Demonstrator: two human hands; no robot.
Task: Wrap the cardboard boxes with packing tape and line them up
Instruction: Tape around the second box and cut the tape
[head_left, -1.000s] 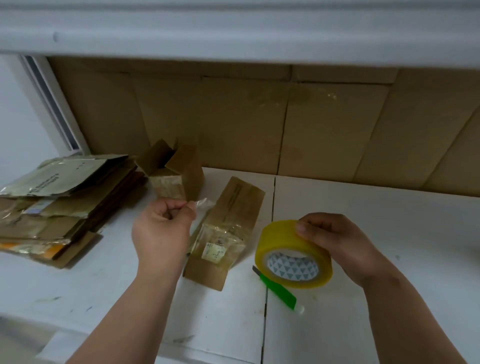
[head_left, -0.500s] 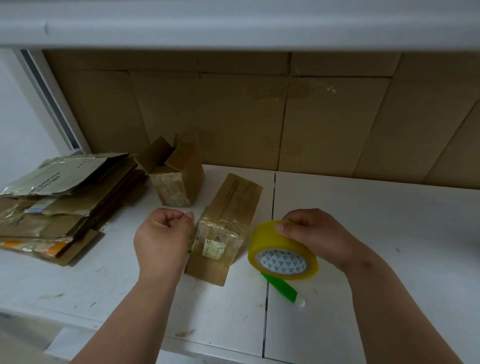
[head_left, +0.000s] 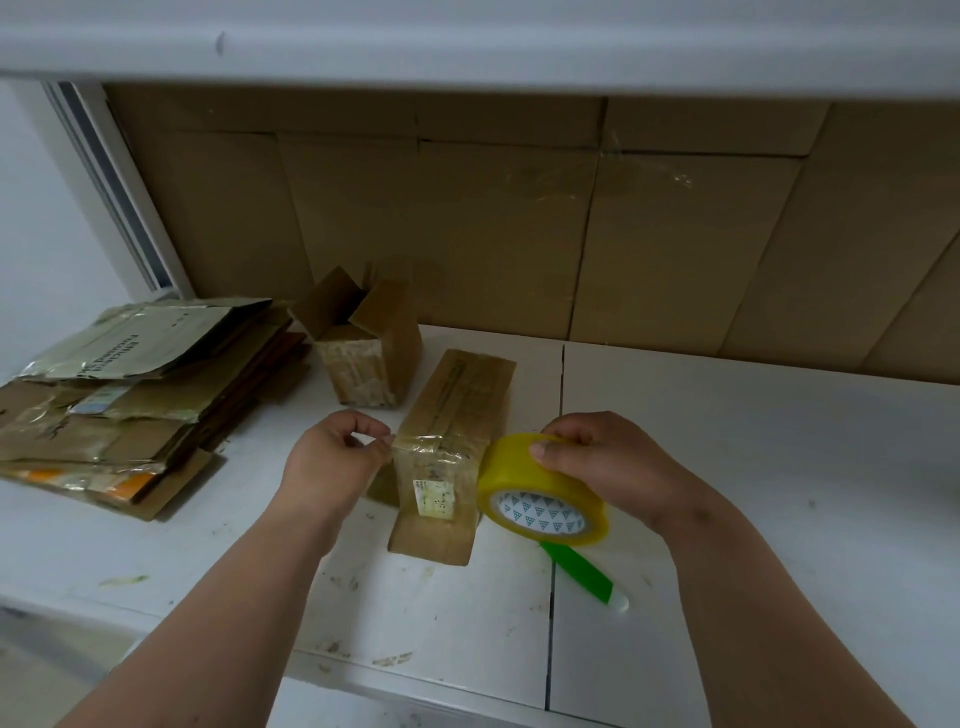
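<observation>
A long flat cardboard box (head_left: 454, 415) lies on the white table (head_left: 753, 467), its near end wrapped in clear tape with a small label. My right hand (head_left: 608, 462) grips a yellow roll of packing tape (head_left: 540, 493) against the box's right side. A clear strip of tape runs from the roll across the box top to my left hand (head_left: 332, 462), which pinches its free end at the box's left edge. Behind stands a small open cardboard box (head_left: 363, 343), flaps up.
A stack of flattened cardboard and foil mailers (head_left: 130, 395) lies at the left. A green-handled cutter (head_left: 582, 571) rests on the table under the tape roll. Cardboard sheets (head_left: 519, 234) line the back wall, and a white shelf (head_left: 467, 36) hangs overhead.
Both hands have come down to the long box. The roll moved left against the box's right side, and the tape strip now stretches over its top.
</observation>
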